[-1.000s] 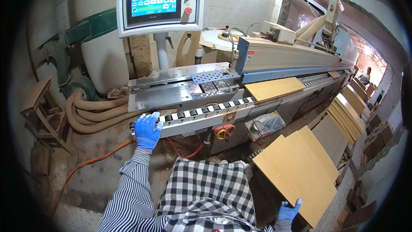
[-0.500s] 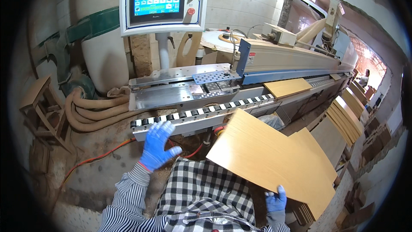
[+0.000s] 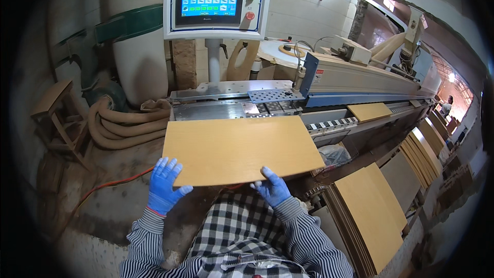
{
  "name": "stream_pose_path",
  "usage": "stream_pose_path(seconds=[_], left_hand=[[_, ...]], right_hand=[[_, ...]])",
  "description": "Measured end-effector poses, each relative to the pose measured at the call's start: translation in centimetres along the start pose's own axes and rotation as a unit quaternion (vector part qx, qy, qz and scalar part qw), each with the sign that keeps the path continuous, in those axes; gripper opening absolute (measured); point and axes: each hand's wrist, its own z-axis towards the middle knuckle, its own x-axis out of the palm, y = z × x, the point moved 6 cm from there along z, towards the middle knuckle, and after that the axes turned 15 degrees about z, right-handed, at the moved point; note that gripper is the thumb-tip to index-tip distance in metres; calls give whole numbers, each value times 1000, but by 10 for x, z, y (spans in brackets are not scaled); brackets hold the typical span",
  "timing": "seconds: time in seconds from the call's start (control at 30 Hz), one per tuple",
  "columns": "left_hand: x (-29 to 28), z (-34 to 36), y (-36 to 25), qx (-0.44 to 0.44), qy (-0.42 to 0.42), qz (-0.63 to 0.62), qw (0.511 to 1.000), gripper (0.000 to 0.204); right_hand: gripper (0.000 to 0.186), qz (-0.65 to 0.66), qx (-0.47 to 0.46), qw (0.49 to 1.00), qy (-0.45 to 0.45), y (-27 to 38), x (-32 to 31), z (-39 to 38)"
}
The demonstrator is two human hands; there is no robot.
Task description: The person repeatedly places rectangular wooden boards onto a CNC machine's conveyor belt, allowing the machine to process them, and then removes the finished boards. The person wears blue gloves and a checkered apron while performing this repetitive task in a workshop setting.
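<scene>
I'm watching R hand [image 3: 274, 190] gripping board [image 3: 242, 149] by near edge, thumb on top | L hand [image 3: 164, 188] splaying at its L corner, contact unclear | chg: board's clearing stack [image 3: 369, 216], now overlapping roller rail [image 3: 334, 123], so handling's shifting machine-side

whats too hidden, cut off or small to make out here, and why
All in the head view:
- How far the roller track runs leftward: hidden by the wood panel.
- How far the right hand reaches under the panel: blocked by the panel itself.
- Upper end of the right sleeve: cut off by the lower edge.
- The distant person's actions: too small to tell.
</scene>
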Motion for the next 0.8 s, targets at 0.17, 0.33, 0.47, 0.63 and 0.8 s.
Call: stream_pose_path(seconds=[0.17,0.33,0.47,0.63,0.8], left_hand=[[28,16,40,-62,-7,15,998,64],[59,43,61,-94,3,32,995,63],[68,57,66,-148,35,9,988,59],[69,54,68,-137,32,32,989,60],[64,50,71,-153,27,45,987,63]], right_hand=[[51,81,-22,995,53,2,16,14],[53,-135,-51,989,26,23,-25,-44],[39,-508,-153,845,-68,29,-66,-113],[25,-721,-342,602,-25,4,-97,-155],[25,-716,-332,613,-40,5,-92,-148]])
